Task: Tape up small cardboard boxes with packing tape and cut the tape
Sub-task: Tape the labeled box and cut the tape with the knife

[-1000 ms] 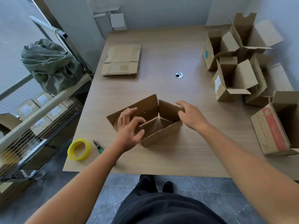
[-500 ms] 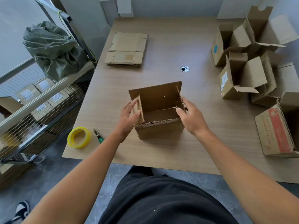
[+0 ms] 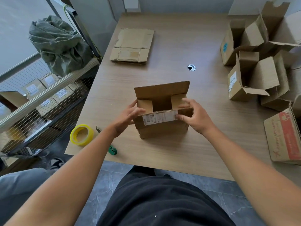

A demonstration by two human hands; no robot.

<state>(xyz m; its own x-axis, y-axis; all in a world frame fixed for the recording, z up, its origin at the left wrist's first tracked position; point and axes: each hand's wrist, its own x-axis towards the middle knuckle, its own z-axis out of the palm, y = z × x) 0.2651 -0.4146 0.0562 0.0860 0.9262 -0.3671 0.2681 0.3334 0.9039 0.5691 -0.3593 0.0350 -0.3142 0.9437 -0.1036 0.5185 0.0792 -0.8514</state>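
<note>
A small cardboard box (image 3: 162, 128) stands upright in the middle of the wooden table (image 3: 171, 152), its top open. The far flap stands up, the two side flaps are folded inward, and the near flap carries a white label. My left hand (image 3: 130, 115) grips the box's left top corner. My right hand (image 3: 193, 116) presses on the right side flap and the near flap's right end. A yellow roll of packing tape (image 3: 82, 134) lies at the table's left front corner. Beside it lies a green-handled cutter (image 3: 112, 150), partly hidden under my left forearm.
A stack of flattened cardboard (image 3: 132, 45) lies at the back left. Several open boxes (image 3: 254, 75) crowd the right side, with a red-printed box (image 3: 283, 137) nearest. A cable hole (image 3: 191, 67) sits mid-table. Left of the table stands a wire shelf (image 3: 40, 103) with a green sack (image 3: 60, 44).
The box went from a half-collapsed shape to a squared, upright one. The side flaps have folded in and the labelled near flap has come up. Both hands shifted to the top corners.
</note>
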